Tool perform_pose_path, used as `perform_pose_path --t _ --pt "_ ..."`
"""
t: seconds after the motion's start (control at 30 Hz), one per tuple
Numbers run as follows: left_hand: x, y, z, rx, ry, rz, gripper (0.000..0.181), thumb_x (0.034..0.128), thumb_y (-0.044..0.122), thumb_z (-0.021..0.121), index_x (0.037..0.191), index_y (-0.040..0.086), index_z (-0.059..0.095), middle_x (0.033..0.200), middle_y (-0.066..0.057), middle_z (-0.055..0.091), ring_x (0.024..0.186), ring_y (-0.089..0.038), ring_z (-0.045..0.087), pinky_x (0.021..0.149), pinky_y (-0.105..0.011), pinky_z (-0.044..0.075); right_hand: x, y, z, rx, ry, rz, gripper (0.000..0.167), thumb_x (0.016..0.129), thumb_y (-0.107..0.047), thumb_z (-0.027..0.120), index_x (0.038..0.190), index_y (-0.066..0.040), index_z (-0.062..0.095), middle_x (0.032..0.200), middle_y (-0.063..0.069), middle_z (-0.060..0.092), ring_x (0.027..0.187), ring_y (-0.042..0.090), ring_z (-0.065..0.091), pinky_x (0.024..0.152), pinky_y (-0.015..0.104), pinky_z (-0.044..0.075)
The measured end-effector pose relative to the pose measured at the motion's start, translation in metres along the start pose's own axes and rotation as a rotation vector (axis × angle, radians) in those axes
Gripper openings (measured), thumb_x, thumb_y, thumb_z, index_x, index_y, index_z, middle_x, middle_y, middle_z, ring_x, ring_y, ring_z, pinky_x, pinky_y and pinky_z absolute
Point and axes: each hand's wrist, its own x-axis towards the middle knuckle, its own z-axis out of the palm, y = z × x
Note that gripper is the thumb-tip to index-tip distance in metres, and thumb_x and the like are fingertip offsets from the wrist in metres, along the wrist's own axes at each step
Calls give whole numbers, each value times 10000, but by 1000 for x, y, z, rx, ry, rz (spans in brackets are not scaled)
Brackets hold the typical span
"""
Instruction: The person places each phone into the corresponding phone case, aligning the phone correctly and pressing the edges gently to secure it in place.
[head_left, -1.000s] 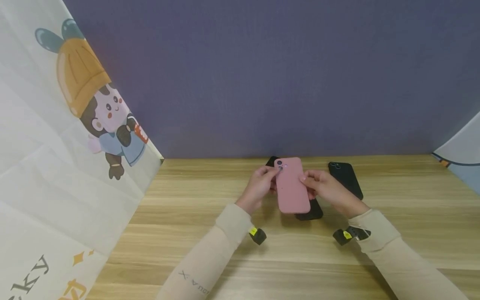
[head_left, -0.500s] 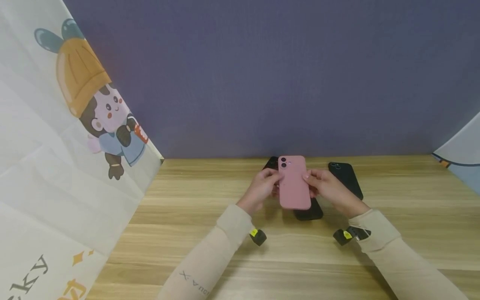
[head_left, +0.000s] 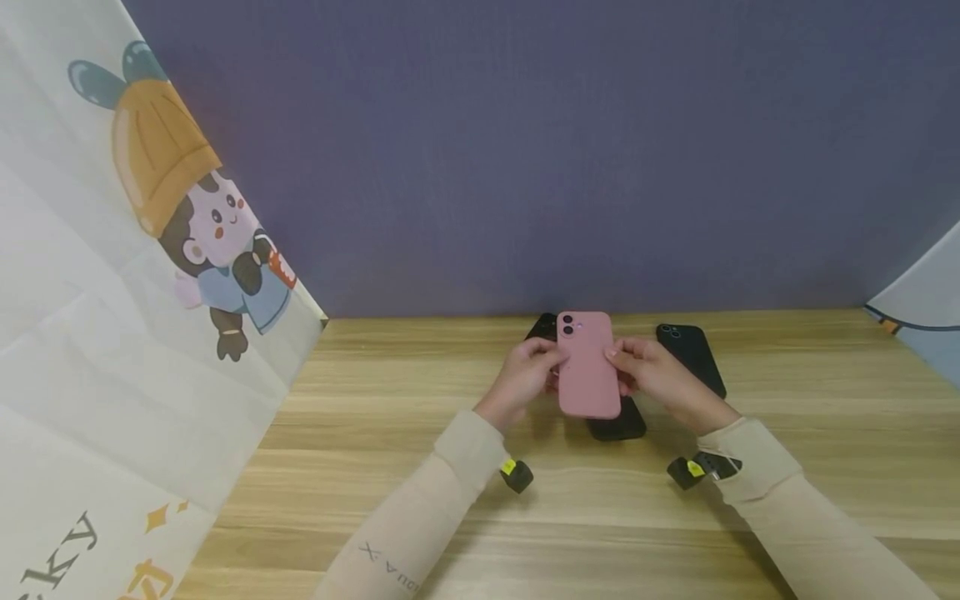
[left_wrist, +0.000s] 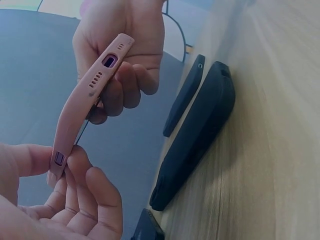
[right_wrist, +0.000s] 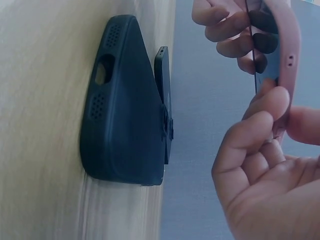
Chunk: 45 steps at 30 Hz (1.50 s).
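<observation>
Both hands hold a pink phone case (head_left: 588, 367) above the table, its back facing up with two camera lenses showing at the top left. Thumb and curled fingers of the left hand (head_left: 521, 375) pinch its left edge. The right hand (head_left: 660, 379) pinches the right edge the same way. In the right wrist view a glossy dark phone screen (right_wrist: 270, 60) reflects fingers on the case's underside. The left wrist view shows the pink case's end (left_wrist: 75, 112), bowed in outline, with port and speaker holes. How fully the phone sits inside cannot be told.
Below the pink case lies a black phone case (head_left: 618, 423), partly hidden. Another black item (head_left: 540, 327) shows behind the left hand. Beside the right hand lies a black phone or case (head_left: 693, 358) with two lens rings. A dark wall (head_left: 525, 167) rises at the wooden table's (head_left: 360, 467) back edge.
The pink case has shifted slightly up and right and straightened. The left thumb has moved from the lens area to the side edge. In the last half second almost nothing differs.
</observation>
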Motion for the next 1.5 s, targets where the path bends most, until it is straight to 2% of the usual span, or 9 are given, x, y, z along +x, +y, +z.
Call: perform_pose_path --t 0.5,0.87,1.2,1.5 --pt "0 -3 0 0 -6 15 237 1017 144 616 1172 -35 625 845 -18 622 630 -135 590 617 -255 540 1 0 1 -30 -2 51 288 1101 -232 462 1071 45 538 777 30 526 679 130 520 632 312 492" --pt "3 -5 -2 22 -18 -4 249 1026 142 603 1188 -48 618 865 -25 621 643 -130 601 636 -256 547 2 2 2 -27 -7 53 285 1099 -222 465 1094 54 534 791 27 525 688 126 514 629 304 481" --pt "2 -5 -2 45 -8 -10 235 1020 158 618 1166 -25 635 847 -29 628 647 -134 610 681 -317 576 2 4 2 -26 -7 33 278 1101 -204 459 1090 65 528 785 26 528 683 120 514 622 294 476" --pt "2 -4 -1 45 -2 -14 236 1020 164 620 1164 -21 639 836 -26 626 639 -129 607 647 -278 552 2 3 2 -26 -2 37 282 1102 -201 455 1098 71 531 803 33 536 702 124 527 637 278 497"
